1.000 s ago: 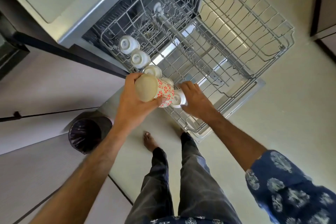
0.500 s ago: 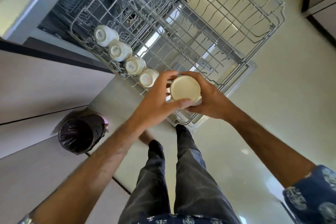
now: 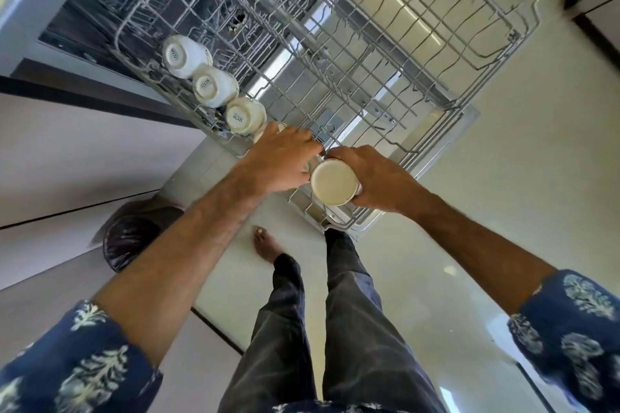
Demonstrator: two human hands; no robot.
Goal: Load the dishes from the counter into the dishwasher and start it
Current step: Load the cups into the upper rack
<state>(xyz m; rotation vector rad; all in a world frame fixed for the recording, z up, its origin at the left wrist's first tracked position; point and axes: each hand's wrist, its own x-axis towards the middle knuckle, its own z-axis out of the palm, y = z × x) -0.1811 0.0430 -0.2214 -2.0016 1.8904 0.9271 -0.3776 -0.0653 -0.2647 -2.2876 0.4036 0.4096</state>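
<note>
Seen from the head camera, looking down. A wire dishwasher rack [image 3: 385, 54] is pulled out over the open dishwasher door [image 3: 466, 117]. Three white cups [image 3: 210, 85] are set upside down in a row along the rack's left edge, bases up, each touching or just beside the next.

At the rack's near corner a cream-bottomed mug [image 3: 332, 182] is held upside down, base toward the camera, by the right hand [image 3: 379, 174]; its fingers are wrapped around the mug's side. The mug is over the rack's near edge; whether it rests on the wires cannot be told.

The left hand [image 3: 280, 161] is laid just beside the mug, fingers curled down over another white cup, mostly hidden beneath it; a firm grasp cannot be told.

A dark-lined bin [image 3: 129, 241] is seen on the floor [image 3: 503, 198], left of the legs. Blue patterned sleeves are noted on both arms.
</note>
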